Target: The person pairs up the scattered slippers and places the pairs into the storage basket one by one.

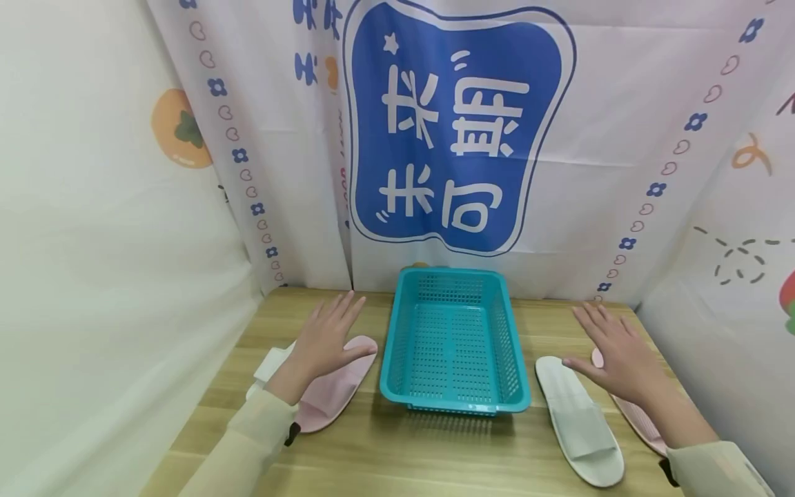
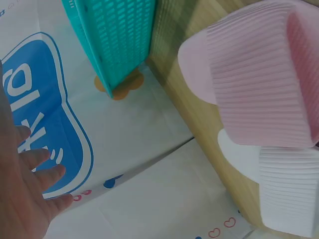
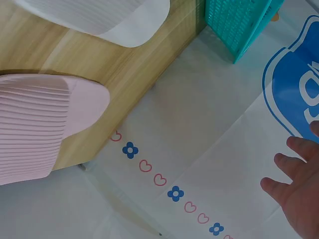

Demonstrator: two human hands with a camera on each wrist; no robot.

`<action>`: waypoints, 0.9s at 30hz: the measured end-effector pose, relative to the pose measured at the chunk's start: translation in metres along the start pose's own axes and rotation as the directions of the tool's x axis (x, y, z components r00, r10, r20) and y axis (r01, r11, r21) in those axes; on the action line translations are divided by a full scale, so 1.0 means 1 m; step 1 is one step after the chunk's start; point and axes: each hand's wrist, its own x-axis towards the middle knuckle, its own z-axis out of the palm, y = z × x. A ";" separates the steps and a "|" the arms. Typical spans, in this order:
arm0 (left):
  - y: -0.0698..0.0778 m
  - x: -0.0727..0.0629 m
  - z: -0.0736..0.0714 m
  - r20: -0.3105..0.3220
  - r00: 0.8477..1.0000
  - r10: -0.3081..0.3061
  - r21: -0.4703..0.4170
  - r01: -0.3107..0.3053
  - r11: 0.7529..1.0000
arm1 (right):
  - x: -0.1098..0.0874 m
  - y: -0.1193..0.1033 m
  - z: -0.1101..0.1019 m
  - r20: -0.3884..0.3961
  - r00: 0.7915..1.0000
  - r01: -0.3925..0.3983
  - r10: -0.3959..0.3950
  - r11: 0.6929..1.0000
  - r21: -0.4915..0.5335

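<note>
My left hand (image 1: 325, 343) hovers with spread fingers above a pink slipper (image 1: 338, 390) and a white slipper (image 1: 271, 364) on the left of the table. On the other side, my right hand (image 1: 623, 360) is likewise spread, over a second pink slipper (image 1: 642, 422) that it partly hides. Beside that one lies another white slipper (image 1: 574, 417). Neither hand holds anything. In the left wrist view the ribbed pink slipper (image 2: 259, 79) and the white slipper (image 2: 289, 189) lie side by side. The right wrist view shows a pink slipper (image 3: 35, 124) and part of a white slipper (image 3: 134, 22).
A turquoise perforated basket (image 1: 388, 373) with nothing in it stands mid-table between the hands. The wooden table (image 1: 348, 462) meets a printed white cloth (image 1: 596, 172) at its back edge. White cloth walls (image 1: 105, 276) rise on both sides.
</note>
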 end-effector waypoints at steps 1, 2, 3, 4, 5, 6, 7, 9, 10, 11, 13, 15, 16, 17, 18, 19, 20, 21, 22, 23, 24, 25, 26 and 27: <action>0.000 -0.002 0.000 -0.011 1.000 0.001 -0.001 -0.001 1.000 | -0.002 0.001 0.000 -0.013 1.000 0.006 -0.006 1.000 -0.003; -0.001 -0.004 0.000 -0.020 1.000 0.004 -0.002 -0.004 1.000 | -0.004 0.001 0.000 -0.029 1.000 0.007 -0.007 1.000 -0.007; -0.001 -0.005 0.000 -0.032 0.999 0.007 -0.002 -0.007 1.000 | -0.006 0.002 0.000 -0.043 0.999 0.006 -0.007 1.000 -0.010; -0.002 -0.007 0.001 -0.047 0.999 0.011 -0.006 -0.011 1.000 | -0.007 0.003 0.000 -0.056 0.998 0.004 -0.005 1.000 -0.015; -0.003 -0.009 0.001 -0.058 0.998 0.014 -0.005 -0.014 1.000 | -0.009 0.003 -0.001 -0.064 0.998 0.000 -0.001 1.000 -0.018; -0.004 -0.011 0.002 -0.067 0.998 0.016 -0.005 -0.017 1.000 | -0.011 0.004 -0.001 -0.067 0.998 -0.007 0.005 1.000 -0.015; -0.004 -0.013 0.003 -0.076 0.997 0.018 0.000 -0.018 1.000 | -0.013 0.004 -0.002 -0.073 0.997 -0.013 0.012 1.000 -0.015; -0.006 -0.016 0.005 -0.093 0.995 0.023 0.011 -0.022 1.000 | -0.018 0.005 -0.002 -0.082 0.996 -0.026 0.025 1.000 -0.014; -0.007 -0.018 0.007 -0.098 0.995 0.022 0.016 -0.021 1.000 | -0.020 0.006 -0.003 -0.084 0.996 -0.033 0.031 0.999 -0.013; -0.008 -0.021 0.009 -0.102 0.995 0.021 0.019 -0.019 1.000 | -0.022 0.007 -0.003 -0.088 0.995 -0.038 0.037 0.999 -0.012; -0.010 -0.025 0.012 -0.113 0.993 0.014 0.014 -0.012 1.000 | -0.028 0.010 -0.002 -0.104 0.994 -0.044 0.043 0.999 -0.006; -0.011 -0.031 0.016 -0.124 0.992 0.000 -0.001 0.000 1.000 | -0.033 0.014 0.000 -0.117 0.992 -0.050 0.049 0.999 -0.002; -0.012 -0.034 0.018 -0.125 0.992 -0.009 -0.005 0.009 1.000 | -0.036 0.016 0.002 -0.122 0.991 -0.053 0.053 0.999 0.001; -0.013 -0.037 0.020 -0.129 0.992 -0.016 -0.007 0.015 1.000 | -0.038 0.018 0.003 -0.130 0.990 -0.055 0.055 0.998 0.004; -0.013 -0.040 0.023 -0.130 0.991 -0.026 -0.009 0.025 1.000 | -0.041 0.021 0.005 -0.133 0.989 -0.060 0.061 0.998 0.008; -0.014 -0.042 0.025 -0.130 0.991 -0.035 -0.009 0.034 0.999 | -0.044 0.023 0.007 -0.137 0.988 -0.065 0.067 0.998 0.014; -0.015 -0.045 0.028 -0.131 0.991 -0.043 -0.009 0.042 0.999 | -0.046 0.026 0.008 -0.140 0.988 -0.070 0.072 0.997 0.018; -0.016 -0.047 0.030 -0.130 0.990 -0.050 -0.009 0.050 0.999 | -0.049 0.028 0.010 -0.142 0.987 -0.075 0.078 0.997 0.022; -0.016 -0.049 0.033 -0.133 0.990 -0.056 -0.010 0.055 0.998 | -0.052 0.031 0.012 -0.146 0.986 -0.080 0.083 0.996 0.026; -0.017 -0.051 0.035 -0.137 0.989 -0.061 -0.015 0.059 0.998 | -0.054 0.033 0.013 -0.147 0.985 -0.088 0.091 0.996 0.028; -0.017 -0.053 0.037 -0.143 0.988 -0.067 -0.020 0.065 0.998 | -0.056 0.035 0.014 -0.148 0.984 -0.096 0.099 0.995 0.030; -0.018 -0.055 0.039 -0.150 0.986 -0.069 -0.021 0.067 0.998 | -0.058 0.037 0.016 -0.154 0.982 -0.102 0.106 0.994 0.029; -0.019 -0.056 0.041 -0.156 0.985 -0.073 -0.025 0.069 0.997 | -0.060 0.038 0.017 -0.156 0.981 -0.110 0.113 0.994 0.028; -0.020 -0.058 0.043 -0.161 0.984 -0.074 -0.025 0.071 0.997 | -0.062 0.040 0.018 -0.155 0.980 -0.119 0.121 0.993 0.027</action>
